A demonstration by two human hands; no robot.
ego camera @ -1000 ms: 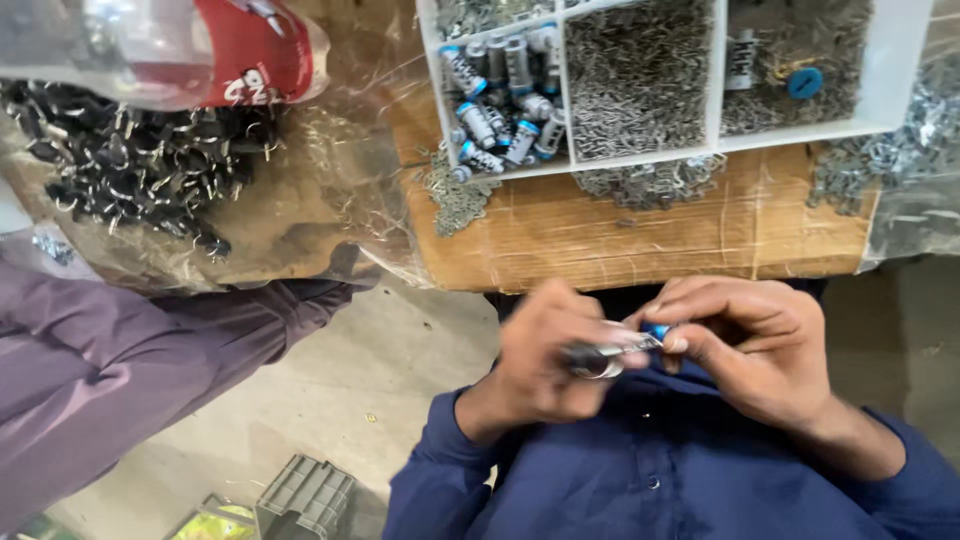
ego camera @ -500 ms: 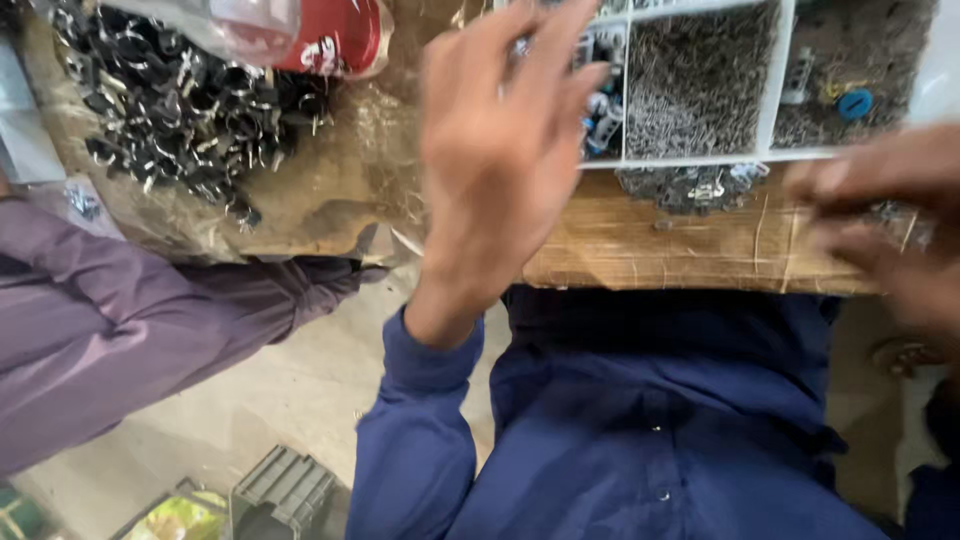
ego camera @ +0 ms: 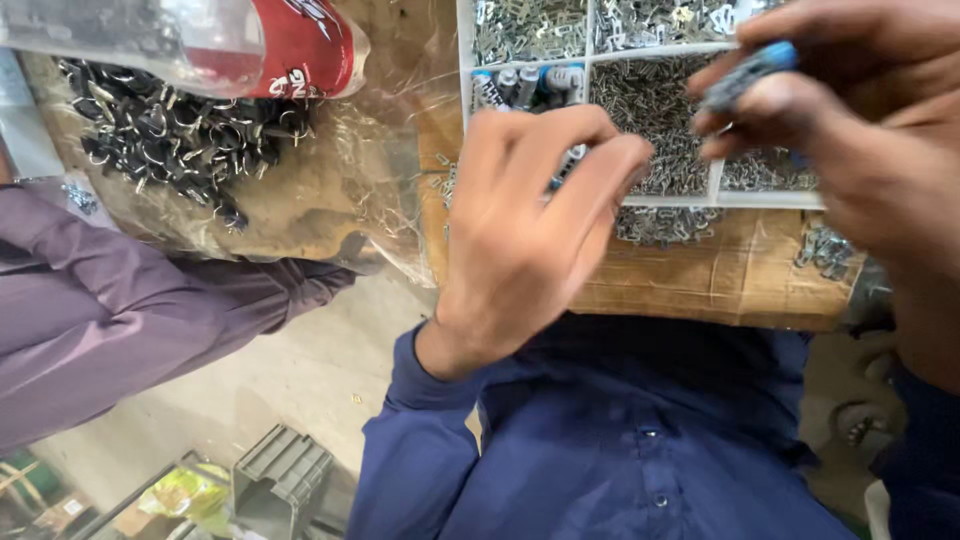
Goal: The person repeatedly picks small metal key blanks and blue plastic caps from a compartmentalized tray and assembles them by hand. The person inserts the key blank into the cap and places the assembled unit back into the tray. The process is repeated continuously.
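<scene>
My left hand (ego camera: 525, 225) hovers over the near edge of a white compartment tray (ego camera: 655, 201), fingers curled together above the compartment of small blue-and-silver cylinders (ego camera: 530, 85). I cannot see anything in it. My right hand (ego camera: 850, 150) is raised close to the camera at the right and pinches a small grey part with a blue tip (ego camera: 750, 72). The tray's other compartments hold tiny metal pieces (ego camera: 650, 130). It rests on a wooden board (ego camera: 700, 285).
A clear plastic sheet carries a heap of small black parts (ego camera: 170, 135) at the left, under a red-and-clear plastic bottle (ego camera: 250, 45). Another person's purple sleeve (ego camera: 110, 320) reaches in from the left. Loose metal bits (ego camera: 825, 250) lie right of the tray. A grey crate (ego camera: 280, 475) sits on the floor.
My hands parted from a joint grip on the small part. The left one went up to the tray and has now curled its fingers; the right one has risen nearer the camera with the part.
</scene>
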